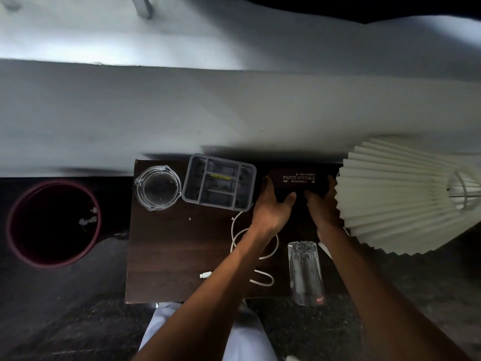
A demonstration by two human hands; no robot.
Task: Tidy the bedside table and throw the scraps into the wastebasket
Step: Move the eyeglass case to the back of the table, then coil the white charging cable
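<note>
Head view: dark spectacle case at the back edge of the bedside table, gripped at its ends by left hand and right hand, fingers curled round it. Apparently the straightening step; next, probably squaring it beside the grey organiser tray. Outward: glass ashtray, white cable, tumbler, pleated lampshade. Wastebasket on the floor at left (pale scraps inside), white wall behind.

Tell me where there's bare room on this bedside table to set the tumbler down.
The open patch is the bedside table's left front, below the glass ashtray and grey organizer, left of the white cable. The right side is crowded: both hands, the glasses case, the tumbler, the lampshade.
</note>
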